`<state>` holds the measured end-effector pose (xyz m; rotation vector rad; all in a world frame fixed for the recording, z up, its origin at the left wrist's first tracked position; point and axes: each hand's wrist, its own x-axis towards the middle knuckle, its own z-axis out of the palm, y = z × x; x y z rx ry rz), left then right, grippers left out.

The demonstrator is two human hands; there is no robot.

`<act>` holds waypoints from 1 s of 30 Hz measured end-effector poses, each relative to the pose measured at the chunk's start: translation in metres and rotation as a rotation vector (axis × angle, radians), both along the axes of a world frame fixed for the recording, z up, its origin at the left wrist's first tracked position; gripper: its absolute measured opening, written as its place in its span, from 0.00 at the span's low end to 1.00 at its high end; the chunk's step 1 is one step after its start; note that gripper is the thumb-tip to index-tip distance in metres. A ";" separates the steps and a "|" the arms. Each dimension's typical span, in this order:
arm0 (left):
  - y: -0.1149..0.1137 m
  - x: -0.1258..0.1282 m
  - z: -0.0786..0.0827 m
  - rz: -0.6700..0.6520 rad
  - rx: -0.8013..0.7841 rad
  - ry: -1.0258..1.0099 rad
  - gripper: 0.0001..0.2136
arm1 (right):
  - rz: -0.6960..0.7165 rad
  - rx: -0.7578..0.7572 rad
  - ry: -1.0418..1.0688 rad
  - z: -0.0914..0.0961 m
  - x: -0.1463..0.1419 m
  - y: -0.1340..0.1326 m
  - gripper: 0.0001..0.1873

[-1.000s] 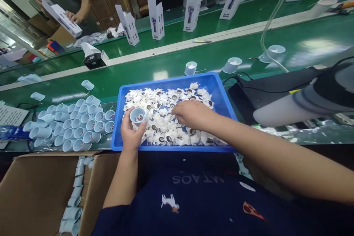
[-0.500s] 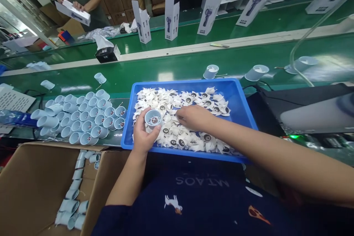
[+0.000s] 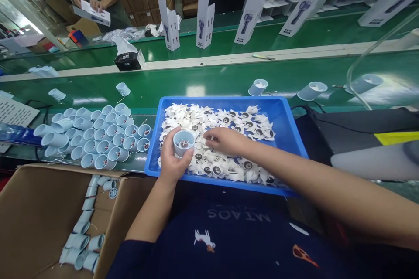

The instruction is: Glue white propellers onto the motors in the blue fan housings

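At the left end of the blue tray [image 3: 288, 126] the left hand [image 3: 172, 161] clamps one pale blue cup [image 3: 183, 141], the right hand [image 3: 225, 139] rests on white fan blades [image 3: 183, 113] inside, its grip unclear, three loose cups [image 3: 258, 87] stand beyond, and the shirt print [image 3: 238, 216] nearer perhaps reads "MTAOS".

Single view, head-worn. The lens sits above the person's chest and faces forward and down onto a rectangular blue plastic tray [image 3: 291, 130] at close range. The left hand [image 3: 173, 163], closed round a small pale blue plastic cup [image 3: 183, 141], and the right hand [image 3: 225, 140] lie near frame centre; forearms enter from below. The long green conveyor belt [image 3: 212, 80] crosses the upper half, slanting up to the right, apparently from head tilt. Far-side upright white cardboard cartons [image 3: 204, 19] read small, distant.
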<state>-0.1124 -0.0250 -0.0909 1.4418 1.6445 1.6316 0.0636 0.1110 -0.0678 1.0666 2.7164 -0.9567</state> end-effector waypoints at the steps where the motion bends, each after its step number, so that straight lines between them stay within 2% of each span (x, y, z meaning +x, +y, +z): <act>1: 0.000 0.000 0.000 0.022 0.004 0.006 0.32 | -0.020 -0.024 0.004 0.000 -0.002 0.000 0.13; 5: 0.002 0.001 0.000 0.097 0.024 0.077 0.34 | -0.103 -0.110 0.065 0.004 -0.010 0.000 0.12; 8: 0.000 0.006 0.006 0.104 0.144 0.044 0.34 | -0.205 -0.196 0.214 0.019 -0.002 -0.001 0.09; 11: -0.010 0.011 0.015 0.109 0.304 -0.087 0.35 | -0.264 -0.419 0.414 0.041 0.023 -0.008 0.13; 14: -0.019 0.014 0.025 0.040 0.273 -0.120 0.34 | -0.270 -0.667 0.597 0.060 0.053 -0.022 0.16; 18: -0.020 0.019 0.039 -0.174 0.080 0.072 0.32 | -0.310 -0.841 0.730 0.064 0.073 -0.038 0.16; 22: -0.011 0.036 0.053 -0.206 0.039 0.420 0.28 | -0.355 -0.880 0.801 0.060 0.077 -0.045 0.19; 24: -0.008 0.045 0.060 -0.207 0.065 0.546 0.28 | -0.364 -0.807 0.819 0.063 0.079 -0.048 0.20; 25: -0.007 0.049 0.063 -0.206 0.078 0.595 0.28 | -0.341 -0.690 0.809 0.065 0.081 -0.050 0.19; 29: -0.004 0.060 0.070 -0.199 0.110 0.720 0.27 | -0.104 0.098 0.692 0.076 0.086 -0.058 0.10; 30: -0.004 0.062 0.070 -0.196 0.115 0.736 0.26 | -0.055 0.237 0.665 0.078 0.087 -0.060 0.08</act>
